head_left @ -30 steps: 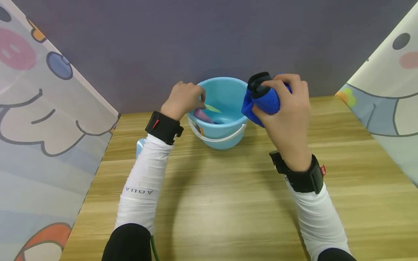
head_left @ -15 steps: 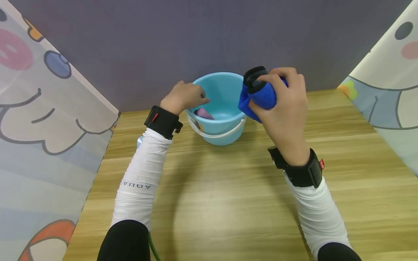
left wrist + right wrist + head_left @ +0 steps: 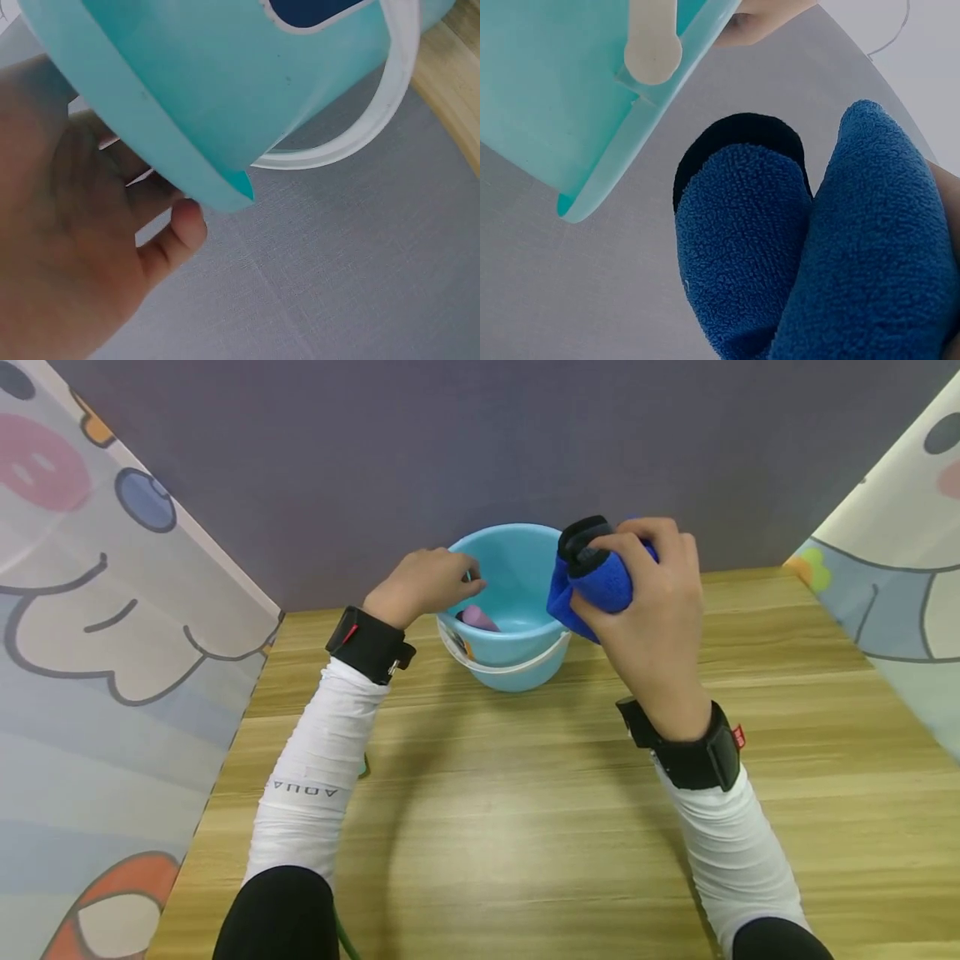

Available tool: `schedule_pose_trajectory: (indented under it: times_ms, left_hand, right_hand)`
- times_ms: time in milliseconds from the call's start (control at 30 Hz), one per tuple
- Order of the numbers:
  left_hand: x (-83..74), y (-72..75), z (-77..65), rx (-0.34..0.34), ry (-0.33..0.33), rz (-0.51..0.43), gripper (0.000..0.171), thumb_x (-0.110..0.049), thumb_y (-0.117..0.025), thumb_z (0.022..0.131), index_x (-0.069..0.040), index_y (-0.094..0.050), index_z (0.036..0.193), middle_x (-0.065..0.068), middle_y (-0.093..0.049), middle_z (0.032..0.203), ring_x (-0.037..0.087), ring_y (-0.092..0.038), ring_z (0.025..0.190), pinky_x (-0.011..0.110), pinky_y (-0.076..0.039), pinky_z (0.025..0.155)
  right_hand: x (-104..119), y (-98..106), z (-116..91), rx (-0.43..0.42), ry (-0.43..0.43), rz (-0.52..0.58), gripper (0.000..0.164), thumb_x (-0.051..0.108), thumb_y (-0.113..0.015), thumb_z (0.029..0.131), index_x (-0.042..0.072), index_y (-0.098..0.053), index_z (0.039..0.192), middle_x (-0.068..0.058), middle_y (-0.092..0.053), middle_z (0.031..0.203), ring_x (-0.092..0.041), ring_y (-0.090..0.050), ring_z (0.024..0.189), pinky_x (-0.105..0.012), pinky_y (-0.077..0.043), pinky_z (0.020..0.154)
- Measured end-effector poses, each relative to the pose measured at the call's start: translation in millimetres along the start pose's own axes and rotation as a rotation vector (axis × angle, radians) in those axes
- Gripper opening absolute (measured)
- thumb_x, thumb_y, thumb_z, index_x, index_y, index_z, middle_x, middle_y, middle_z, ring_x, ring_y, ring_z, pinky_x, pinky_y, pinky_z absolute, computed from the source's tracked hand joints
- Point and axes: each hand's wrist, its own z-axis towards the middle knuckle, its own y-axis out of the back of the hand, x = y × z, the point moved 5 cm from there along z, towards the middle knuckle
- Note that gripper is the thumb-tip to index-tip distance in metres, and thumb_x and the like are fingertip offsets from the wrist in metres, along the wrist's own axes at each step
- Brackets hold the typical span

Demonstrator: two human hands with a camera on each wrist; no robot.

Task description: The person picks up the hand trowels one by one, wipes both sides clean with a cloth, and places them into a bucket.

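Observation:
A light blue bucket [image 3: 501, 652] with a white handle [image 3: 517, 667] stands upright at the table's back. My left hand [image 3: 431, 581] is over its left rim, fingers loosely bent; nothing shows between them. In the left wrist view the fingers reach past the rim [image 3: 142, 112], their tips partly hidden. Inside the bucket lies a purple thing [image 3: 478, 618], partly covered by the near wall. My right hand [image 3: 663, 610] grips a bunched blue terry cloth [image 3: 603, 585] with black edging, held up beside the bucket's right rim. The right wrist view shows the cloth folded into two thick lobes.
A grey wall [image 3: 375, 460] rises behind the wooden table [image 3: 525, 818]. Printed cartoon panels [image 3: 135, 627] flank both sides. A small greenish thing [image 3: 364, 767] peeks out beside my left sleeve, and a green cord [image 3: 345, 935] runs near the elbow.
A light green piece near my left fingers, seen inside the bucket one second ago, is out of sight now. My left fingers have shifted slightly over the rim. My right hand keeps holding the cloth.

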Motion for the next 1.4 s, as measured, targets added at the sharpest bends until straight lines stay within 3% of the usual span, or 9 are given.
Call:
schedule_pose_trajectory:
  times_ms: [167, 333, 467, 633, 767, 867, 1133, 1233, 1400]
  left_hand:
    - [-0.8, -1.0, -10.9, -0.103, 0.033, -0.029, 0.039, -0.036, -0.042, 0.109, -0.011, -0.061, 0.132, 0.006, -0.067, 0.114, 0.022, -0.060, 0.095, 0.042, -0.050, 0.080]
    - [6.1, -6.7, -32.7, -0.302, 0.184, -0.052, 0.036, -0.032, -0.041, 0.108, -0.001, -0.051, 0.123, 0.014, -0.055, 0.109, 0.027, -0.057, 0.090, 0.044, -0.050, 0.068]
    - [21.8, -18.6, -57.7, -0.394, 0.315, -0.109, 0.032, -0.030, -0.038, 0.107, 0.000, -0.048, 0.114, 0.014, -0.051, 0.099, 0.029, -0.055, 0.079, 0.042, -0.043, 0.059]
    - [47.3, -50.5, -100.7, -0.453, 0.413, -0.044, 0.030, -0.024, -0.040, 0.106, 0.002, -0.049, 0.095, 0.015, -0.050, 0.082, 0.027, -0.047, 0.058, 0.038, -0.034, 0.046]
    - [67.0, -87.8, -137.7, -0.437, 0.489, 0.055, 0.035, -0.019, -0.046, 0.103, 0.000, -0.046, 0.074, 0.009, -0.040, 0.064, 0.019, -0.035, 0.048, 0.033, -0.027, 0.041]
    - [79.0, -116.4, -160.4, -0.348, 0.561, 0.069, 0.044, -0.023, -0.050, 0.103, -0.004, -0.042, 0.064, 0.005, -0.035, 0.056, 0.020, -0.037, 0.045, 0.034, -0.029, 0.040]
    - [93.6, -173.5, -182.7, -0.029, 0.670, -0.077, 0.061, -0.039, -0.039, 0.107, -0.010, -0.047, 0.054, 0.005, -0.044, 0.053, 0.025, -0.052, 0.050, 0.040, -0.037, 0.049]
    - [89.8, -184.2, -182.8, -0.047, 0.651, -0.095, 0.057, -0.034, -0.039, 0.107, -0.011, -0.047, 0.055, 0.005, -0.046, 0.052, 0.025, -0.054, 0.048, 0.040, -0.038, 0.046]
    - [81.8, -185.3, -180.5, -0.173, 0.590, -0.051, 0.046, -0.022, -0.048, 0.103, -0.008, -0.045, 0.060, 0.004, -0.045, 0.052, 0.023, -0.052, 0.044, 0.036, -0.037, 0.039]
  right_hand:
    - [-0.8, -1.0, -1.2, 0.008, -0.004, 0.005, 0.032, 0.013, -0.082, 0.082, 0.005, -0.072, 0.111, -0.020, -0.061, 0.127, -0.041, -0.051, 0.115, -0.058, -0.045, 0.101]
    - [-2.2, 0.3, -1.6, -0.003, -0.005, 0.007, 0.032, 0.012, -0.082, 0.082, 0.005, -0.072, 0.111, -0.020, -0.061, 0.127, -0.041, -0.050, 0.116, -0.058, -0.045, 0.103]
    - [-3.3, 1.5, -0.6, -0.013, -0.007, 0.001, 0.032, 0.011, -0.083, 0.081, 0.006, -0.072, 0.111, -0.019, -0.061, 0.127, -0.041, -0.051, 0.116, -0.056, -0.045, 0.104]
    - [-3.9, 1.7, -1.1, -0.013, -0.016, 0.003, 0.031, 0.013, -0.082, 0.082, 0.005, -0.072, 0.111, -0.019, -0.061, 0.127, -0.041, -0.051, 0.116, -0.057, -0.045, 0.103]
    - [-4.1, 2.3, -2.4, -0.018, -0.018, 0.004, 0.031, 0.013, -0.083, 0.082, 0.005, -0.072, 0.110, -0.020, -0.061, 0.127, -0.041, -0.051, 0.116, -0.058, -0.046, 0.103]
    - [-4.2, 1.5, -3.9, -0.007, -0.016, 0.004, 0.031, 0.013, -0.083, 0.082, 0.005, -0.072, 0.110, -0.020, -0.061, 0.127, -0.041, -0.051, 0.116, -0.060, -0.047, 0.102]
    - [-2.5, -3.7, -7.8, 0.029, 0.008, -0.016, 0.032, 0.014, -0.081, 0.084, 0.004, -0.070, 0.113, -0.022, -0.060, 0.129, -0.042, -0.050, 0.119, -0.063, -0.047, 0.101]
    - [-2.2, -6.8, -10.0, 0.038, 0.009, -0.024, 0.032, 0.014, -0.081, 0.084, 0.004, -0.070, 0.113, -0.022, -0.060, 0.129, -0.042, -0.050, 0.120, -0.064, -0.047, 0.101]
    - [-1.6, -11.2, -10.8, 0.046, 0.015, -0.035, 0.033, 0.014, -0.081, 0.084, 0.005, -0.070, 0.113, -0.022, -0.060, 0.130, -0.042, -0.050, 0.119, -0.065, -0.047, 0.101]
